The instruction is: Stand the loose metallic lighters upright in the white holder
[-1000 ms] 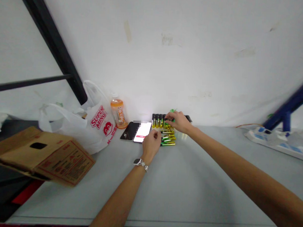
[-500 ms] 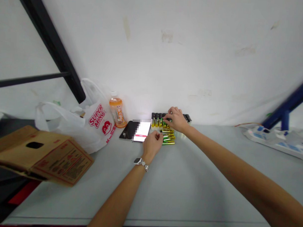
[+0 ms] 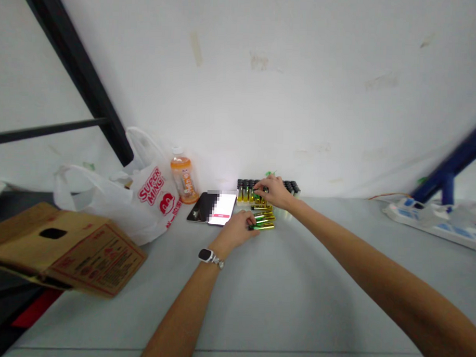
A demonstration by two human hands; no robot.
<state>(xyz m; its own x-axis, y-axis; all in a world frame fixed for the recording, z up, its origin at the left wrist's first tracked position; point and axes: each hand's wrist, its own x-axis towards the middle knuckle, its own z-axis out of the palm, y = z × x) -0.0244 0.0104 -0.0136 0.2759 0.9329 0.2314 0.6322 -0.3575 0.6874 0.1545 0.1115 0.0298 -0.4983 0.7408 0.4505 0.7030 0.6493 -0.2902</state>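
Note:
Small shiny yellow-green vials (image 3: 245, 193) with black caps stand upright in a tight row against the wall. In front of them several more vials (image 3: 265, 217) lie on their sides, caps mostly to the left. My left hand (image 3: 238, 229), with a watch on its wrist, has thumb and fingertips around the black cap of the nearest lying vial (image 3: 266, 227). Over the middle of the standing row is my right hand (image 3: 276, 192), its thumb and fingers pinched at the top of a vial. The right fingers partly hide what they grip.
Left of the vials lie a dark tablet or phone (image 3: 200, 207) and a lit phone (image 3: 222, 206). An orange drink bottle (image 3: 184, 179), a white plastic bag (image 3: 143, 206) and a cardboard box (image 3: 94, 257) stand further left. A power strip (image 3: 435, 223) lies at the right.
My left hand has shifted slightly down and its fingertips have opened around the nearest lying vial's cap. The right hand has moved slightly left and down over the standing row.

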